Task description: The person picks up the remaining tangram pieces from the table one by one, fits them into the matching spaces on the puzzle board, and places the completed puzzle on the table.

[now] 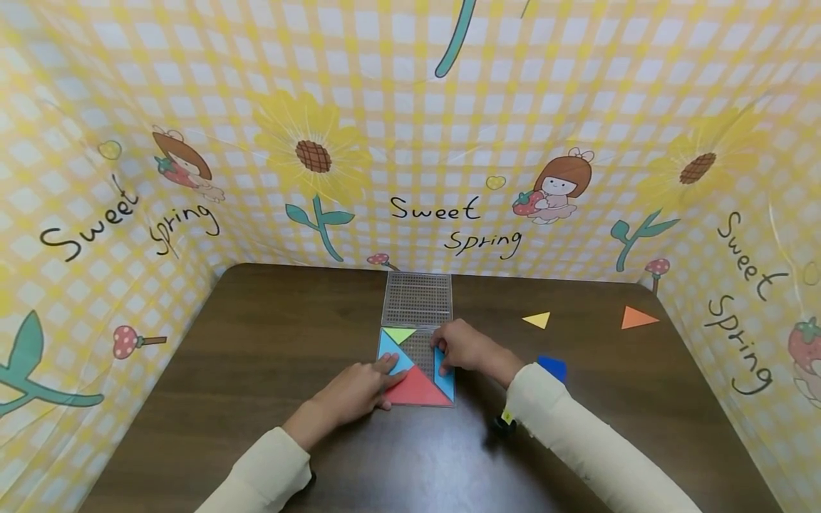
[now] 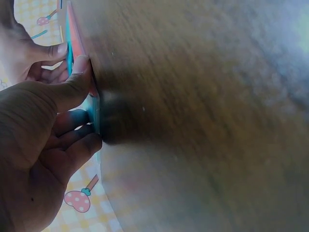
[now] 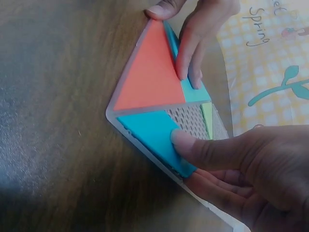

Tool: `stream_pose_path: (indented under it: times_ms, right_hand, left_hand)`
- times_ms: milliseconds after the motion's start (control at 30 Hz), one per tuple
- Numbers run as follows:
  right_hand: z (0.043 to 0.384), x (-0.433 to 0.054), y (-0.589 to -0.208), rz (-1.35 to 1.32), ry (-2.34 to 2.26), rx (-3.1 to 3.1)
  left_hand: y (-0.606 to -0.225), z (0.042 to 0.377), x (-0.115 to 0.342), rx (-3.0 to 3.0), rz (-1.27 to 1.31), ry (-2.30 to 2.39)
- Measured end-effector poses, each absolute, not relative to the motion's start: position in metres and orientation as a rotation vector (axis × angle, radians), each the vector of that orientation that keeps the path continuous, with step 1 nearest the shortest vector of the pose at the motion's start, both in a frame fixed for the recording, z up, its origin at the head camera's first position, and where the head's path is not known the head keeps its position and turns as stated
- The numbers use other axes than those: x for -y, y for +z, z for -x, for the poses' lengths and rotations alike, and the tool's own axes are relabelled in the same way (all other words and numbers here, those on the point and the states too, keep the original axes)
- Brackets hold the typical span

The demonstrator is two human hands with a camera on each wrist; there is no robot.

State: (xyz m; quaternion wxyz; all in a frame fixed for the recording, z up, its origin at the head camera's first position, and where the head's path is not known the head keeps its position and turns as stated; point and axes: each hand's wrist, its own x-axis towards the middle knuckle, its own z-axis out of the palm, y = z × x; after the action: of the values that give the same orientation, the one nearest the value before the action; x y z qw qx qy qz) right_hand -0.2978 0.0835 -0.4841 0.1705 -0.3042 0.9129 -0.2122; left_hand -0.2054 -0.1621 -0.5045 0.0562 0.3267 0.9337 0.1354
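A clear case with a dotted base (image 1: 418, 348) lies open at mid table. In it are a red triangle (image 1: 417, 388), a light blue triangle (image 1: 393, 349) on the left and a small green triangle (image 1: 399, 334). My left hand (image 1: 355, 390) presses straight fingers on the light blue triangle, its thumb by the red triangle's corner at the case edge. My right hand (image 1: 467, 345) pinches a blue parallelogram (image 3: 152, 133) along the right side, thumb on top and fingers at the outer edge. One end of the parallelogram lies against the red triangle.
The case's dotted lid (image 1: 418, 298) lies flat behind the base. To the right are a yellow triangle (image 1: 539, 320), an orange triangle (image 1: 638, 318) and a dark blue piece (image 1: 553, 368), partly behind the right sleeve. Checked cloth (image 1: 359, 178) surrounds the table's back and sides.
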Motion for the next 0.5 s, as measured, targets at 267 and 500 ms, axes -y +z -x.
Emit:
stream_pose_path:
  times_ms: [267,500]
  right_hand:
    - [0.287,-0.081,-0.488,0.910,-0.653,-2.664]
    - [0.276,-0.076,-0.487,0.877,-0.606,-2.727]
  left_hand:
    - [-0.505,0.205,0.162,-2.841,-1.002,0.396]
    - [-0.506,0.204,0.162,-2.845,-1.026,0.405]
